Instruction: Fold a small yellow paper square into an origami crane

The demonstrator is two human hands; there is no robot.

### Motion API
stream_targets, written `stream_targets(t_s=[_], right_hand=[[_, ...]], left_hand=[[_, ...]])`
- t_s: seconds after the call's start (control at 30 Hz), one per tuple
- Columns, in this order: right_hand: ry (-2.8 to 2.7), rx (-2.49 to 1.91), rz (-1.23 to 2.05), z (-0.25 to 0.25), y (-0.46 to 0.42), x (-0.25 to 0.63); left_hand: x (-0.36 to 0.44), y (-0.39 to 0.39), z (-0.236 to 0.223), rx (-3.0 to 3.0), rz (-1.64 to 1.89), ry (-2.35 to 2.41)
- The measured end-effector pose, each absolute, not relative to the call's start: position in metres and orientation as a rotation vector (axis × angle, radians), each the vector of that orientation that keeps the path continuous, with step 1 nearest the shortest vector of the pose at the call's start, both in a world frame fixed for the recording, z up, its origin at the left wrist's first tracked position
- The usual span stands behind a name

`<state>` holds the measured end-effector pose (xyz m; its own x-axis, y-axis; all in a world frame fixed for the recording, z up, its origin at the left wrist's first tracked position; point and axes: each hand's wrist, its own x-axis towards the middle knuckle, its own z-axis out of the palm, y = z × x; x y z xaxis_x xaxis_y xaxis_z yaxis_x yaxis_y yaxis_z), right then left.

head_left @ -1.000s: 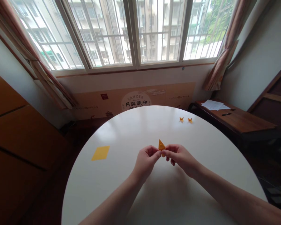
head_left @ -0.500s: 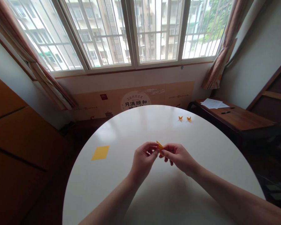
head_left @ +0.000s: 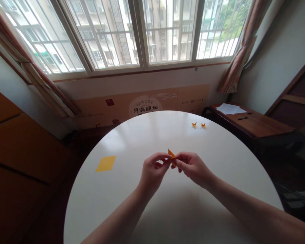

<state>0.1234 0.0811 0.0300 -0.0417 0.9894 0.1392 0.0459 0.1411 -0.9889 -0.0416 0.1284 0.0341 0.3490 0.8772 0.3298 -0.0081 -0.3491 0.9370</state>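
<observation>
Above the middle of the white round table (head_left: 152,135), both hands pinch one small piece of folded orange paper (head_left: 171,153). My left hand (head_left: 155,168) grips its left side between thumb and fingers. From the other side my right hand (head_left: 192,166) has thumb and fingertips closed on it. A pointed flap sticks up over the fingertips, and a bit of paper shows below them; the rest is hidden by the fingers. On the left of the table lies a flat yellow square sheet (head_left: 106,164).
Two small orange folded paper birds (head_left: 194,125) stand near the table's far right edge. Beyond it, a wooden side table (head_left: 266,125) bears white papers (head_left: 230,108) and a small dark object. A barred window and tied curtains are at the back.
The folded paper has turned a little in the fingers, and its upper flap now stands more upright. Both hands keep their pinch. The whole view has shifted slightly.
</observation>
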Motion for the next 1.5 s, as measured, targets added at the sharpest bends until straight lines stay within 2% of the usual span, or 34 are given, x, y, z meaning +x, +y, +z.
stream_targets(t_s=[0.23,0.77,1.07,1.3,1.5], right_hand=[[-1.221,-1.087,1.231,0.035,0.079,0.123],[-1.064,-1.014,1.494,0.034,0.079,0.124],[-1.002,-1.037,1.551,0.037,0.078,0.125],[-1.027,-1.07,1.491,0.036,0.078,0.125],[-1.216,-1.112,1.25,0.036,0.078,0.126]], left_hand=[[-0.046,0.127,0.037,1.854,1.233,0.693],[-0.051,0.131,0.048,2.07,1.109,0.75],[-0.048,0.134,0.046,1.478,1.011,0.796],[-0.046,0.135,0.047,1.353,0.955,0.901],[-0.047,0.131,0.051,1.519,0.941,0.892]])
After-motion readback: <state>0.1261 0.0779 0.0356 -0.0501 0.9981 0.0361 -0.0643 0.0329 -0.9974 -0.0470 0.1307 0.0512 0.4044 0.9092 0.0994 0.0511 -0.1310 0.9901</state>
